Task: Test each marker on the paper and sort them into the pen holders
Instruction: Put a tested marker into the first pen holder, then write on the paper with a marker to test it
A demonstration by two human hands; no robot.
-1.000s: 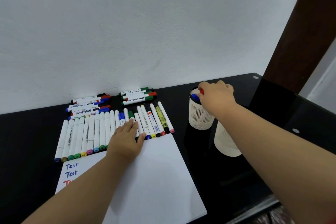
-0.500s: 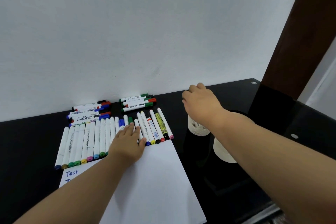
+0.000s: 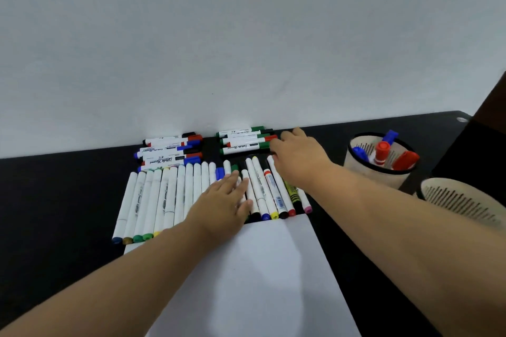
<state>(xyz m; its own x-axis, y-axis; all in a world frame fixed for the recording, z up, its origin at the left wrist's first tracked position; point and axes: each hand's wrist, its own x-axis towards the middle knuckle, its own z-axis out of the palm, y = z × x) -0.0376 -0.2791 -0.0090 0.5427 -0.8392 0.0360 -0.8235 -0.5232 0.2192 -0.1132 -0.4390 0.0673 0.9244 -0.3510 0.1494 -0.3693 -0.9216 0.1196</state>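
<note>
The left hand lies flat, fingers straight, on the row of markers at the paper's twelve o'clock edge. The right hand reaches the stacked markers at the wall; its grip cannot be told. Two pen holders stand at three o'clock.

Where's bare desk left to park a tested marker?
Bare black desk lies left of the marker row, and between the paper and the holders. It is crowded along the wall, where the right hand reaches.

Both hands outstretched, palms down
</note>
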